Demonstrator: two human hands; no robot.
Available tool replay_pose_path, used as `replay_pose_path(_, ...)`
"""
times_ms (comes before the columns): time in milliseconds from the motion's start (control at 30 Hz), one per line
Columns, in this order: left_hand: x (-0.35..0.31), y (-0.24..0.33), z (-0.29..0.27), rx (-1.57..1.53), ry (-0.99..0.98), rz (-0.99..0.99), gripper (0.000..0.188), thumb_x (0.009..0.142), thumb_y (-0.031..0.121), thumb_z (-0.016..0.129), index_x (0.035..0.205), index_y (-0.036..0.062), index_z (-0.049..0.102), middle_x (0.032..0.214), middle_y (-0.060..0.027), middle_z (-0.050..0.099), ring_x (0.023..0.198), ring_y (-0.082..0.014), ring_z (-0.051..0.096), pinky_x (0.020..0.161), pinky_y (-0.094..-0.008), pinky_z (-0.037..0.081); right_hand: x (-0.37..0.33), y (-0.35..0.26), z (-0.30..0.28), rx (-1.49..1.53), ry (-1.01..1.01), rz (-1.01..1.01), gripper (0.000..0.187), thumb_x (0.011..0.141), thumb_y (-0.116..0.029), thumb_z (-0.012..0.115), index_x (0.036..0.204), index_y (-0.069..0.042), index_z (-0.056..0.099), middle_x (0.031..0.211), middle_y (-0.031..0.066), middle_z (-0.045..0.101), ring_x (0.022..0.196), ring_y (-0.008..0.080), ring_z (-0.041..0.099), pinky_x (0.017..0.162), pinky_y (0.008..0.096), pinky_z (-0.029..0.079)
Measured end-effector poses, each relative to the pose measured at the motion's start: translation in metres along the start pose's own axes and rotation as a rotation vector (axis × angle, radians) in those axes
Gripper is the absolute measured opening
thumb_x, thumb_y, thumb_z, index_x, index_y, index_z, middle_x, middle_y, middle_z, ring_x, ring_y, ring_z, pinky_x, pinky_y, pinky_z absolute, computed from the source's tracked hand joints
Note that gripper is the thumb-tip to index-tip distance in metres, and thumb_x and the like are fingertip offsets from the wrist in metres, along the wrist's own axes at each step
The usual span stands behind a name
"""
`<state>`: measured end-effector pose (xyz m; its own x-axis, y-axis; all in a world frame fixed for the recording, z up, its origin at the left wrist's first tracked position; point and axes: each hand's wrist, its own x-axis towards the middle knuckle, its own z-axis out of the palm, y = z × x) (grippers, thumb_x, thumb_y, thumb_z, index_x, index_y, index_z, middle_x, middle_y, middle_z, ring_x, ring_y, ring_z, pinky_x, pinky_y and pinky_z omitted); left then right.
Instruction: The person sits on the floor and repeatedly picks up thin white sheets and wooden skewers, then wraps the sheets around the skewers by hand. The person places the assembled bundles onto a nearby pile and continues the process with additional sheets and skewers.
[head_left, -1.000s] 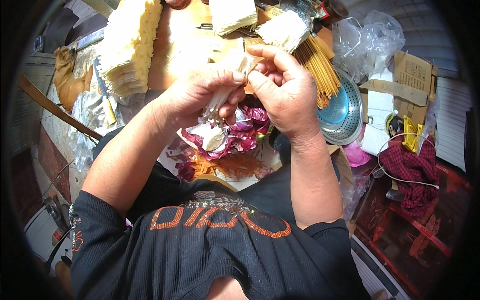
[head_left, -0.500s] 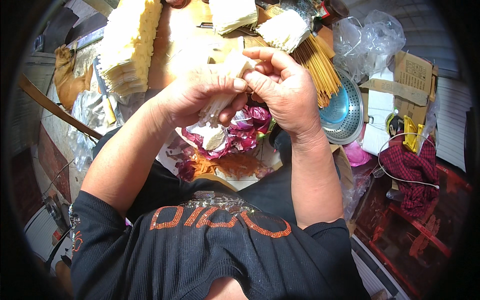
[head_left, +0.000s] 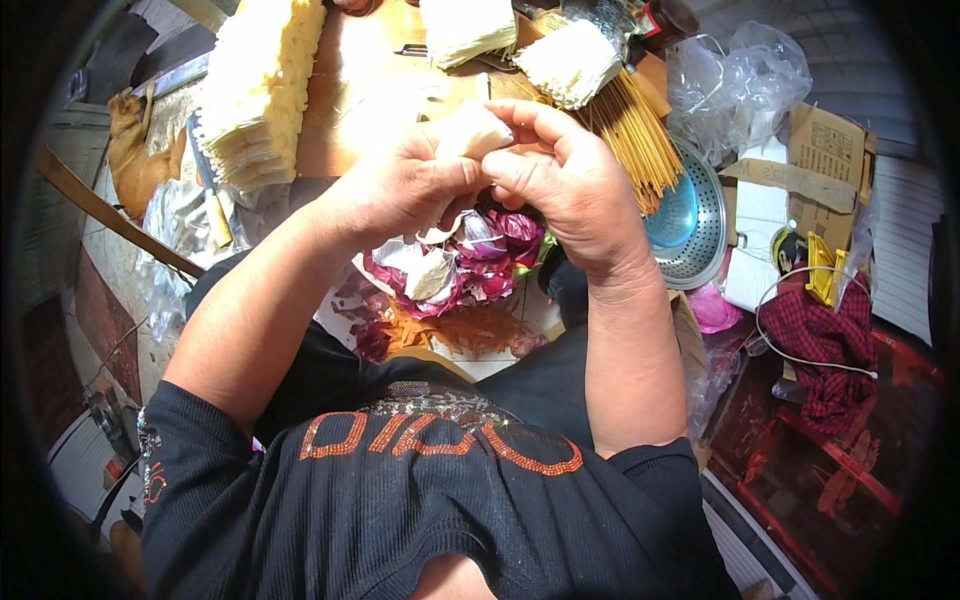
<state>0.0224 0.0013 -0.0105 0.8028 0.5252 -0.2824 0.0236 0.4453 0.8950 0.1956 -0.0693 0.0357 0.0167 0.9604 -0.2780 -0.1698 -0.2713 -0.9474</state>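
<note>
Over the board's near edge, my left hand (head_left: 405, 185) is closed round a pale roll (head_left: 472, 135), a soft whitish sheet folded over; its lower part is hidden by my fingers. My right hand (head_left: 575, 190) meets it from the right, index finger curled at the roll's end and thumb pressed close to my left thumb. Below my hands lies a heap of purple leaves or peels (head_left: 490, 275) with white scraps (head_left: 432, 275) on it. Orange shreds (head_left: 450, 330) lie nearer to me.
The wooden board (head_left: 365, 80) carries a tall stack of pale sheets (head_left: 262, 90) and smaller white stacks (head_left: 465, 30), (head_left: 570, 62). Wooden skewers (head_left: 640, 140) lean over a metal colander (head_left: 705, 215). A knife (head_left: 210, 185) lies left, near a dog (head_left: 140, 150). Cardboard (head_left: 825, 150) stands right.
The thin white strands that showed below my left hand are now mostly out of sight. The pale sheet at the top shows more broadly between my hands. Both hands stay nearly in place.
</note>
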Motion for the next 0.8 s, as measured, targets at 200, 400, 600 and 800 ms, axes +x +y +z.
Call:
replay_pose_path(200, -0.001, 0.006, 0.002, 0.393, -0.061, -0.035, 0.018, 0.093, 0.019, 0.061, 0.101, 0.0037, 0.062, 0.071, 0.0038, 0.054, 0.059, -0.0042, 0.049, 0.052, -0.0202, 0.040, 0.002, 0.011, 0.002, -0.091, -0.015, -0.039, 0.040, 0.083, -0.016, 0.073, 0.115, 0.003, 0.059, 0.094, 0.0045, 0.064, 0.079, 0.0080, 0.059, 0.074, 0.0226, 0.051)
replay_pose_path(400, -0.004, 0.013, 0.004, 0.262, -0.138, -0.194, 0.030, 0.089, 0.014, 0.066, 0.115, 0.0046, 0.057, 0.080, 0.0044, 0.060, 0.069, -0.0028, 0.052, 0.060, -0.0190, 0.044, 0.001, 0.007, -0.001, -0.180, -0.036, -0.004, 0.028, 0.080, -0.019, 0.075, 0.099, 0.000, 0.066, 0.084, 0.0032, 0.064, 0.073, 0.0067, 0.057, 0.065, 0.0230, 0.049)
replay_pose_path(600, -0.004, 0.001, 0.014, 0.450, 0.031, 0.187, 0.035, 0.086, 0.015, 0.068, 0.116, 0.0028, 0.055, 0.082, -0.0043, 0.065, 0.074, -0.0115, 0.060, 0.068, -0.0267, 0.050, 0.003, 0.009, -0.003, -0.406, 0.031, -0.150, 0.025, 0.073, -0.019, 0.076, 0.091, -0.003, 0.068, 0.076, 0.0067, 0.061, 0.066, 0.0118, 0.057, 0.062, 0.0265, 0.048)
replay_pose_path(800, -0.003, 0.000, 0.017, 0.634, 0.014, 0.093, 0.024, 0.089, 0.017, 0.062, 0.108, 0.0043, 0.058, 0.079, -0.0083, 0.062, 0.073, -0.0142, 0.059, 0.068, -0.0295, 0.049, 0.004, 0.011, -0.003, -0.497, 0.018, -0.148, 0.019, 0.081, -0.009, 0.074, 0.096, 0.000, 0.065, 0.078, -0.0026, 0.061, 0.069, 0.0021, 0.055, 0.059, 0.0171, 0.045)
